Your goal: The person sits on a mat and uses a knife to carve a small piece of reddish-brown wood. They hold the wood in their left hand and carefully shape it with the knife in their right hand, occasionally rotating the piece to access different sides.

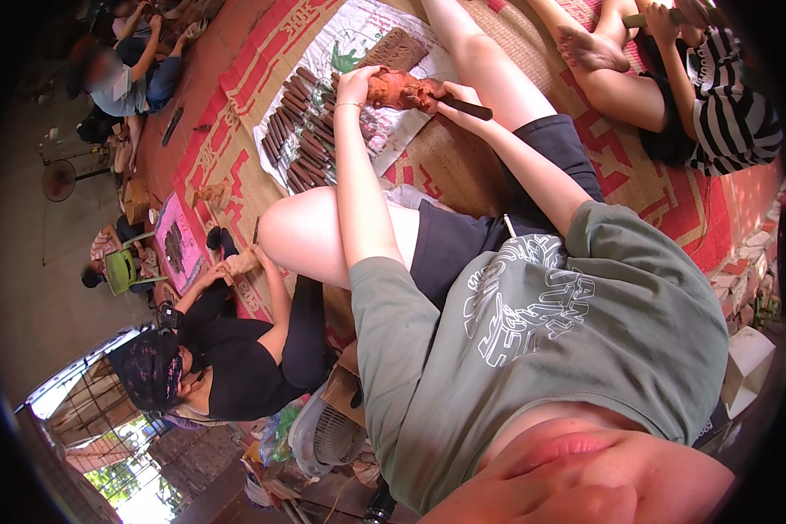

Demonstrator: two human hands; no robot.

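Left grip (352, 86) clasped the reddish carving (396, 89) above the white sheet (351, 28); right grip (458, 98), at the carving's right end, pinched a dark-handled tool (470, 108). Firm bracing probably favoured short strokes.

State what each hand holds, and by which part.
Left hand: the reddish-brown carved figure, by its left end. Right hand: a dark-handled tool, by the handle.

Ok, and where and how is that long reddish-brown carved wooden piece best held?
Probably its left end, from the left, where the left hand grips: the carved piece is long, extending sideways, and the right hand, holding a dark-handled tool, is at its right end.
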